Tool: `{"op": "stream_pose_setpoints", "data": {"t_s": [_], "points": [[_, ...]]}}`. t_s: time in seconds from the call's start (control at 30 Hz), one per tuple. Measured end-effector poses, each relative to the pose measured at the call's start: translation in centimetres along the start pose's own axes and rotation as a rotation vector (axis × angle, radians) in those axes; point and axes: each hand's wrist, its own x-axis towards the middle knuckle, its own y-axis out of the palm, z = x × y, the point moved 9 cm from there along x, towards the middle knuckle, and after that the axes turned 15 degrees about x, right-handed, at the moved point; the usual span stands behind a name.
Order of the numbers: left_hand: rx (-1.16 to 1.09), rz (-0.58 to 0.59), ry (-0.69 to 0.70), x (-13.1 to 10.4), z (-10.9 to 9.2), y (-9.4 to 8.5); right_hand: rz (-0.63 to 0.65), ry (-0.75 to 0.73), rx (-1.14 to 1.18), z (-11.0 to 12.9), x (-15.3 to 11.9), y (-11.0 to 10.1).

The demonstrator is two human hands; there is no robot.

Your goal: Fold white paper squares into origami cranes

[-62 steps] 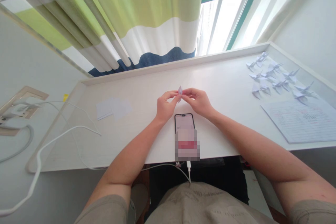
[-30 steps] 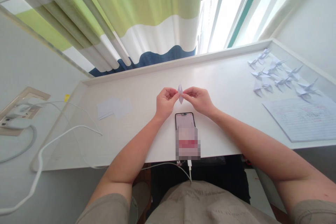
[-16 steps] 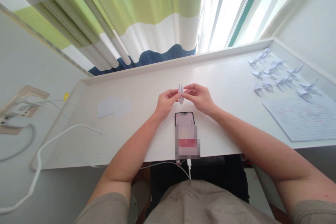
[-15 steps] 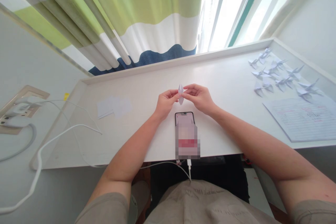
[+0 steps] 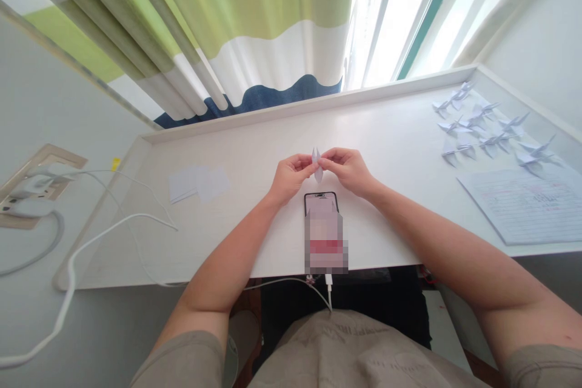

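Note:
A small folded piece of white paper [image 5: 318, 173], narrow and pointed with a split top, is held upright above the desk between both hands. My left hand [image 5: 293, 177] pinches it from the left with thumb and fingers. From the other side my right hand [image 5: 349, 171] grips it, thumb and index finger closed at its middle. The fingertips hide part of the folds. Just below the hands lies a phone [image 5: 321, 201], its screen partly blurred out, with a white cable [image 5: 328, 284] plugged into its lower end.
Several folded paper cranes [image 5: 493, 139] stand at the right of the white desk [image 5: 254, 248]. In front of them lies a lined, written sheet [image 5: 522, 206]. Loose white paper squares [image 5: 197, 183] rest at the left. White cords [image 5: 113, 231] run from a wall socket [image 5: 40, 185].
The view has shifted very slightly. Both hands still grip the folded paper; the right fingers sit a little closer around it, and the paper is turned slightly.

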Motion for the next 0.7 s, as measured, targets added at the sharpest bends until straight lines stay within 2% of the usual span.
{"op": "stream_pose_setpoints", "data": {"t_s": [0.33,0.57,0.7], "points": [[-0.008,0.09,-0.024,-0.22,-0.06,0.43,0.009,0.099,-0.022,-0.19,-0.01,-0.13],[0.011,0.098,-0.022,-0.3,-0.2,0.29,0.088,0.075,-0.008,0.15,-0.02,0.36],[0.041,0.083,-0.015,-0.21,-0.31,-0.07,0.049,0.037,-0.02,0.63,0.09,-0.13]]}}
